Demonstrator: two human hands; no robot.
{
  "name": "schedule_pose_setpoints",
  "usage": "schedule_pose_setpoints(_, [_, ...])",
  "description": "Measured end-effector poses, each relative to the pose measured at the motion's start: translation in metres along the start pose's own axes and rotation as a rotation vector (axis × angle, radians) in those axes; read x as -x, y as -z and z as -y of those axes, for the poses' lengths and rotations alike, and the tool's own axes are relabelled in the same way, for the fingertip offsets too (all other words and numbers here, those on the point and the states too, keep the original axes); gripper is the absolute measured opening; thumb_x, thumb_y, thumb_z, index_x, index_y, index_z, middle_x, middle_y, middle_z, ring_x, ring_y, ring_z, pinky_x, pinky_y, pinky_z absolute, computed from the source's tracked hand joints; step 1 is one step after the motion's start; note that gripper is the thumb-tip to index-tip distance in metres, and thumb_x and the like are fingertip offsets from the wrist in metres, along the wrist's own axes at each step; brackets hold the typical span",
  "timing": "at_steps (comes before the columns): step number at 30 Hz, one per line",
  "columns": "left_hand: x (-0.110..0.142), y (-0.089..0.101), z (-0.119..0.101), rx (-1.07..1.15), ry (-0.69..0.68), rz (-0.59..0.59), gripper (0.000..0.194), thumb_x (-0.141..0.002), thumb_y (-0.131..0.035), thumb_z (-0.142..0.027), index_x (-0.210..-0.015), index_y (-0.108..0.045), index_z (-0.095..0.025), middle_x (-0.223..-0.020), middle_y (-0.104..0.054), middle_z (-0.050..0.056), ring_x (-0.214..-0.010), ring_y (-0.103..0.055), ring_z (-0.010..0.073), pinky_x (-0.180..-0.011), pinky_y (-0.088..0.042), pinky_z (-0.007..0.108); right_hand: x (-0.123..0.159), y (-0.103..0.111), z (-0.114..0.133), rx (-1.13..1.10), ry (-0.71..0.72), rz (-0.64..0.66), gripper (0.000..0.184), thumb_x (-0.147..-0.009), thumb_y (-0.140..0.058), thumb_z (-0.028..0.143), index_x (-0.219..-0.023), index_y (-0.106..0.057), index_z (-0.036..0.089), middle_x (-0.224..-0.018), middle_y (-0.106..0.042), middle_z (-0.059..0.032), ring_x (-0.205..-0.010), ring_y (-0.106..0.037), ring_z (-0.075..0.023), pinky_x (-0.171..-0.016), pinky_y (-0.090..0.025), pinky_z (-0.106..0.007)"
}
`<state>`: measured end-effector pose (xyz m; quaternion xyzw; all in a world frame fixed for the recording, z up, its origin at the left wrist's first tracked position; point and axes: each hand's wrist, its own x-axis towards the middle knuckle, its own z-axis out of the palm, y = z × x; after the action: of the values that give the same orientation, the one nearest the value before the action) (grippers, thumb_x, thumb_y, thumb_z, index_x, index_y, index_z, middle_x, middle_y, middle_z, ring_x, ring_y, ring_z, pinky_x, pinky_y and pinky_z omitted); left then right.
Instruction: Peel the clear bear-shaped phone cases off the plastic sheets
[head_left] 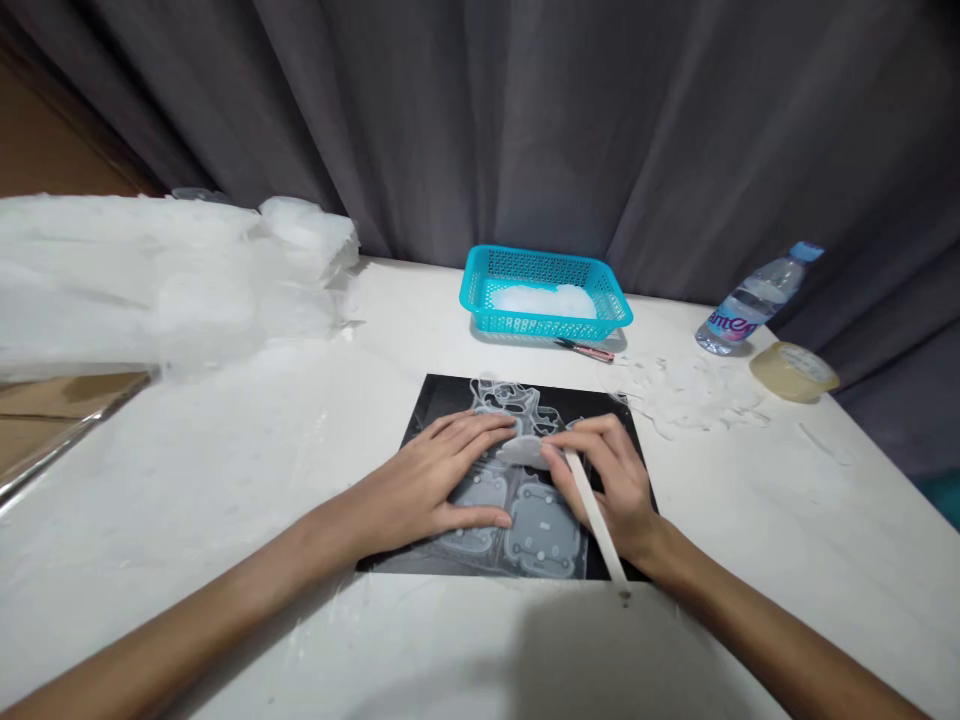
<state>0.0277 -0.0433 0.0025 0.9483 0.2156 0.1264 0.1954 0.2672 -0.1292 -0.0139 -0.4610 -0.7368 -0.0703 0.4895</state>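
Note:
A black mat (405,555) lies on the table under both hands. On it is a clear plastic sheet with rounded rectangular panels (544,525) and cut-out outlines (551,415) at its far end. My left hand (442,465) presses down on the sheet, palm down, fingers stretched and the thumb apart. My right hand (611,475) is closed around a slim white stick-like tool (598,520) that slants toward the near edge of the mat. A frosted, rounded piece of plastic (521,451) stands up between the hands. My right fingertips touch its right edge; whether they pinch it I cannot tell.
Behind the mat stands a blue basket (472,300) holding whitish pieces, with a pink-handled cutter (592,351) before it. Clear scraps (682,395), a tape roll (793,371) and a water bottle (754,305) lie right. Stacked plastic sheets (165,280) fill the left.

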Motion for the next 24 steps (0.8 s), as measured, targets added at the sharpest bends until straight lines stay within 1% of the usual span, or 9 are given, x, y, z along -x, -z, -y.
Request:
schedule_pose_setpoints(4, [0.002,-0.005,-0.002,-0.145,0.005,-0.019,0.090,-0.097,-0.056,-0.072,-0.164,-0.034,-0.018,-0.165,-0.046,0.015,-0.153,-0.042,0.0356,-0.128,-0.031,0.052,-0.023,-0.003,-0.027,0.050,-0.130,-0.139,0.006,-0.099,-0.065,0.016,-0.102,-0.067,0.021,-0.093,-0.063,-0.0052,-0.087,-0.064,-0.0205,-0.078,-0.056,-0.037])
schedule_pose_setpoints(6, [0.004,-0.008,-0.003,-0.175,0.021,-0.026,0.090,-0.098,-0.053,-0.073,-0.164,-0.033,-0.016,-0.166,-0.045,0.016,-0.152,-0.042,0.0357,-0.128,-0.030,0.052,-0.049,-0.003,-0.050,0.118,-0.168,-0.243,0.004,-0.101,-0.064,0.021,-0.097,-0.066,0.021,-0.092,-0.063,-0.0047,-0.086,-0.062,-0.0212,-0.077,-0.054,-0.038])
schedule_pose_setpoints(9, [0.008,-0.010,-0.004,-0.209,0.022,-0.033,0.088,-0.100,-0.051,-0.072,-0.164,-0.032,-0.014,-0.166,-0.044,0.016,-0.152,-0.042,0.0363,-0.127,-0.030,0.052,-0.097,-0.007,-0.092,0.218,-0.175,-0.401,0.013,-0.104,-0.060,0.029,-0.096,-0.066,0.020,-0.095,-0.061,-0.0070,-0.090,-0.060,-0.0230,-0.084,-0.052,-0.041])
schedule_pose_setpoints(11, [0.010,-0.011,-0.004,-0.231,0.003,-0.050,0.087,-0.101,-0.050,-0.070,-0.165,-0.031,-0.014,-0.166,-0.045,0.016,-0.152,-0.042,0.0361,-0.127,-0.031,0.052,-0.125,-0.013,-0.117,0.280,-0.120,-0.325,0.019,-0.105,-0.056,0.032,-0.097,-0.067,0.018,-0.096,-0.060,-0.0098,-0.096,-0.059,-0.0258,-0.090,-0.051,-0.044])
schedule_pose_setpoints(14, [0.014,-0.016,-0.008,-0.275,-0.027,-0.068,0.084,-0.103,-0.048,-0.067,-0.164,-0.032,-0.012,-0.164,-0.047,0.018,-0.151,-0.043,0.0362,-0.125,-0.032,0.054,-0.144,-0.025,-0.141,0.253,-0.111,-0.054,0.020,-0.104,-0.058,0.033,-0.097,-0.069,0.018,-0.097,-0.061,-0.0094,-0.097,-0.058,-0.0258,-0.091,-0.049,-0.043])
schedule_pose_setpoints(16, [0.016,-0.021,-0.014,-0.301,-0.030,-0.073,0.080,-0.105,-0.047,-0.065,-0.162,-0.036,-0.010,-0.163,-0.048,0.019,-0.150,-0.044,0.0364,-0.124,-0.032,0.056,-0.141,-0.029,-0.143,0.221,-0.116,0.003,0.019,-0.103,-0.059,0.032,-0.094,-0.070,0.019,-0.093,-0.062,-0.0076,-0.093,-0.058,-0.0244,-0.089,-0.050,-0.041])
schedule_pose_setpoints(18, [0.018,-0.025,-0.020,-0.305,-0.024,-0.083,0.076,-0.106,-0.045,-0.062,-0.159,-0.040,-0.008,-0.162,-0.049,0.020,-0.149,-0.045,0.0368,-0.124,-0.032,0.058,-0.128,-0.027,-0.135,0.212,-0.133,-0.048,0.022,-0.104,-0.055,0.029,-0.093,-0.070,0.018,-0.091,-0.062,-0.0074,-0.092,-0.059,-0.0239,-0.088,-0.050,-0.041])
schedule_pose_setpoints(21, [0.019,-0.024,-0.026,-0.236,-0.001,-0.088,0.073,-0.105,-0.047,-0.062,-0.155,-0.047,-0.009,-0.159,-0.051,0.021,-0.146,-0.047,0.0384,-0.123,-0.035,0.060,-0.099,-0.017,-0.107,0.188,-0.175,-0.118,0.028,-0.107,-0.048,0.028,-0.095,-0.070,0.018,-0.091,-0.063,-0.0073,-0.090,-0.061,-0.0232,-0.087,-0.051,-0.041])
schedule_pose_setpoints(24, [0.016,-0.010,-0.021,-0.084,0.051,-0.059,0.067,-0.103,-0.051,-0.064,-0.151,-0.053,-0.017,-0.157,-0.053,0.017,-0.143,-0.049,0.0378,-0.118,-0.043,0.058,-0.067,-0.005,-0.069,0.083,-0.194,-0.053,0.020,-0.106,-0.055,0.027,-0.100,-0.073,0.019,-0.093,-0.067,-0.0058,-0.087,-0.065,-0.0205,-0.084,-0.053,-0.037])
